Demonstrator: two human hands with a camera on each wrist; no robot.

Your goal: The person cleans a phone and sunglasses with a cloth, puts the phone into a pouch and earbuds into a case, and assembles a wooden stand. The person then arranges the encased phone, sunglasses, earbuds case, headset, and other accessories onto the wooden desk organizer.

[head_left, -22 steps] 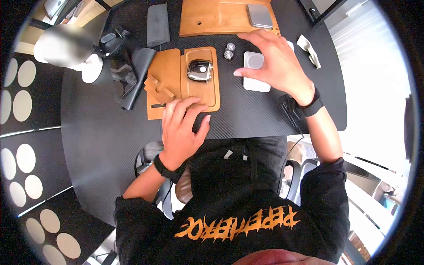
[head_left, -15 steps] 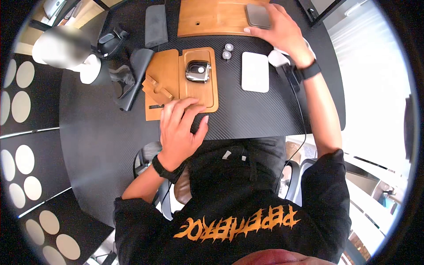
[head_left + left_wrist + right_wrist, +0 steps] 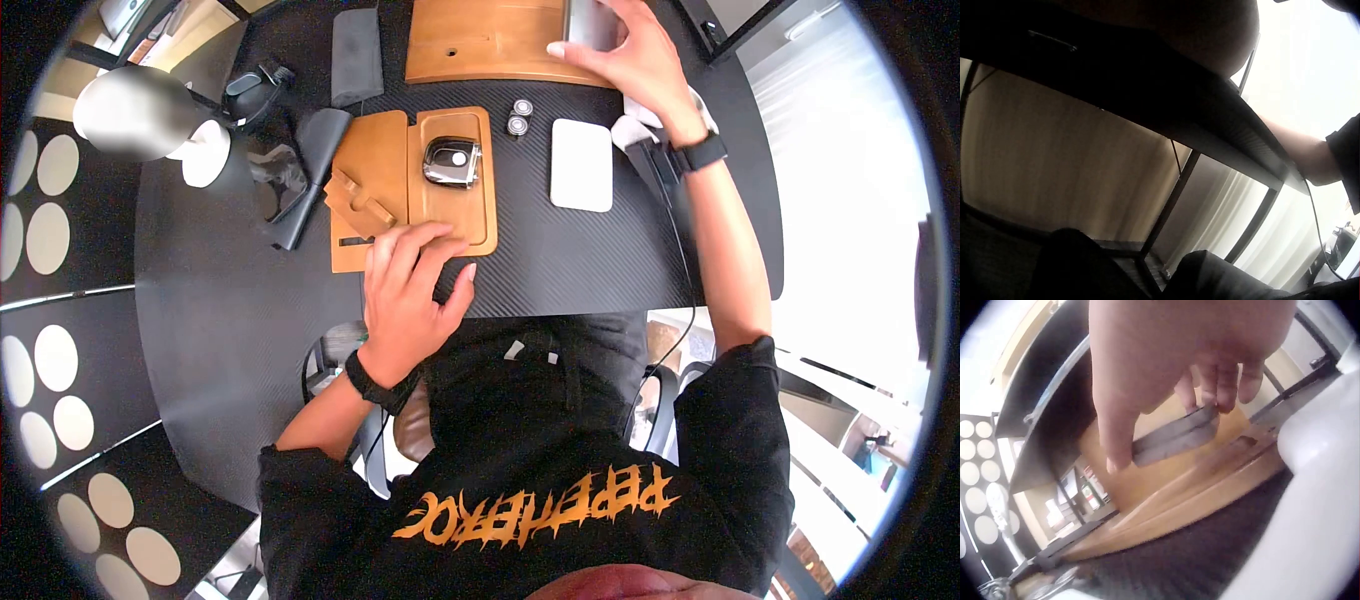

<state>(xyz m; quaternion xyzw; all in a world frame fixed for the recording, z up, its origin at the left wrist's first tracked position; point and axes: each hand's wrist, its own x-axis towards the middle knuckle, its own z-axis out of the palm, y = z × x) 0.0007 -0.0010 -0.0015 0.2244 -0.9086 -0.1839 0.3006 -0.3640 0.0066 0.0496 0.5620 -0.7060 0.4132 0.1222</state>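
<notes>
My right hand [image 3: 650,62] pinches a flat grey rounded case [image 3: 592,25] between thumb and fingers, above the wooden board [image 3: 490,45] at the back of the desk. In the right wrist view the grey case [image 3: 1175,436] is tilted, with the thumb at one end and fingertips at the other. The left hand [image 3: 410,290] rests at the desk's front edge, fingers loosely bent, fingertips over the near edge of a wooden tray [image 3: 488,215]. A shiny black shaver head [image 3: 452,162] lies in that tray. The left wrist view mostly shows under the desk.
Two small round metal pieces [image 3: 518,117] stand between the tray and a white rectangular box [image 3: 581,166]. A white rounded object [image 3: 633,133] sits by my right wrist. On the left are a dark grey case [image 3: 357,58], a black pouch [image 3: 315,160] and a white head stand [image 3: 207,155].
My right hand has moved from over the white box to the back of the desk, taken hold of the grey case and tilted it up. The left hand has stayed put.
</notes>
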